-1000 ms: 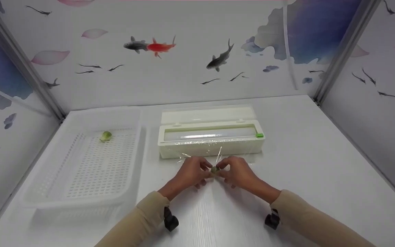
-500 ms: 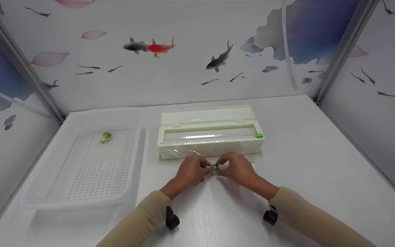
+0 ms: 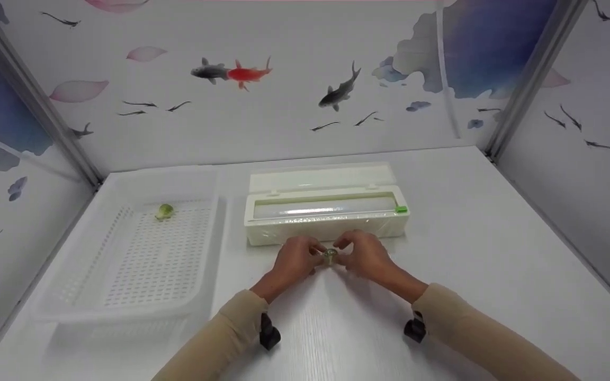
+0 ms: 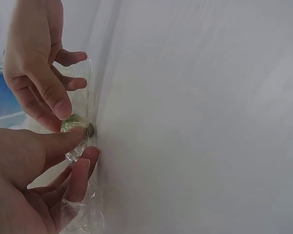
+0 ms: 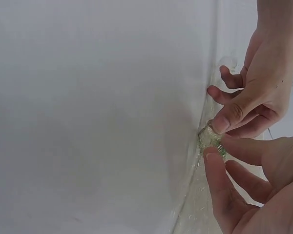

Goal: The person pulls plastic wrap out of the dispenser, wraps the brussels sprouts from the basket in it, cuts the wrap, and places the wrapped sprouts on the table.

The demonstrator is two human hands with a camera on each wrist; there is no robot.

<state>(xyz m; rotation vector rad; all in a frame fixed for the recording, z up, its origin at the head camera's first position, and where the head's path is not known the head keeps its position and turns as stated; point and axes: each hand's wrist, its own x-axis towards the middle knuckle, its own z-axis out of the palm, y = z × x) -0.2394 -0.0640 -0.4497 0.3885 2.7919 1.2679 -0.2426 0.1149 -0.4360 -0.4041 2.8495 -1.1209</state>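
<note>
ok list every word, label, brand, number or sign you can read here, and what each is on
None: I can read no text in any view.
The cream box and white basket show no lettering.
The back wall shows pictures, such as a red fish, not words.
Any print on the green tab would be too small to read.

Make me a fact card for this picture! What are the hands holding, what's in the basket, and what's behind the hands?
Left hand: pinches a small green vegetable in clear film
Right hand: pinches the same wrapped vegetable
Basket: white, on the left, another green vegetable inside
Box: long, cream, just beyond the hands
Lid: open
Inside the box: shiny roll
Back wall: red fish picture
</note>
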